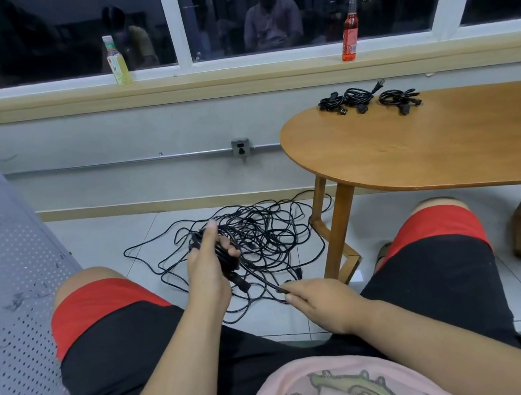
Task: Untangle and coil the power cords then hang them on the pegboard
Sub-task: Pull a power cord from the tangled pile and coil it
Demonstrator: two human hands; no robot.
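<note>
left hand grips a half-wound coil of thin black power cord; right hand pinches the same cord nearby. its slack joins the black tangle on the tiled floor between the knees. feeding short, untwisted lengths should keep the loops even.

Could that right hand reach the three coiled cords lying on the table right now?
Probably not as it is. The right hand pinches a cord from the floor tangle, low between the knees, and the coiled cords lie at the far edge of the table. Nothing blocks the way, so leaning forward might do.
</note>
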